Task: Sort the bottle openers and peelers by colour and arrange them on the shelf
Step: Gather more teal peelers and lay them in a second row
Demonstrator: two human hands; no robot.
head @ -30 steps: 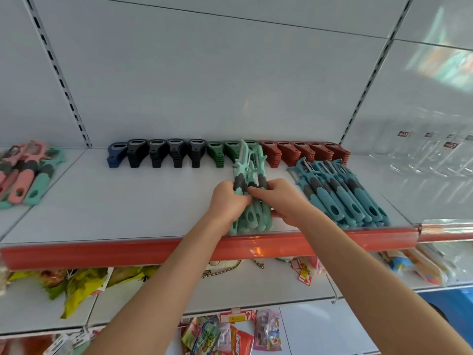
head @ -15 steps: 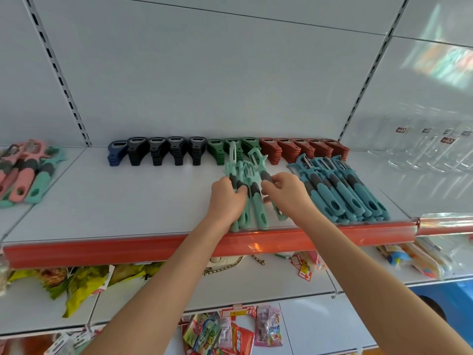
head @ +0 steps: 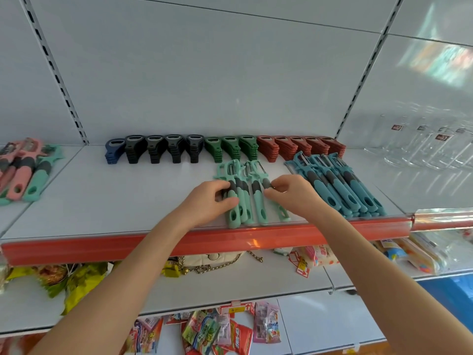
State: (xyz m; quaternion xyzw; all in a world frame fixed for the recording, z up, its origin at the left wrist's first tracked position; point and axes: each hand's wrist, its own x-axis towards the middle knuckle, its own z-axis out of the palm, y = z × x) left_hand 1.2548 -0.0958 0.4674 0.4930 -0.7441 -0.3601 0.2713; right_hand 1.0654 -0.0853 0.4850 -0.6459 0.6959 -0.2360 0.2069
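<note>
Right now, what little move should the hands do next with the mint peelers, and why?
Probably the right hand should swing the skewed peeler it pinches in beside the other mint peelers. Its handle splays right while the rest, held by the left hand, lie nearly parallel, like the blue peelers.

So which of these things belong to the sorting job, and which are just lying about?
Part of the job: mint peelers, held by the left hand and right hand; teal peelers; bottle openers; pink and mint peelers far left; shelf.
Lying about: snack packets, white chain bag, clear glassware.
</note>
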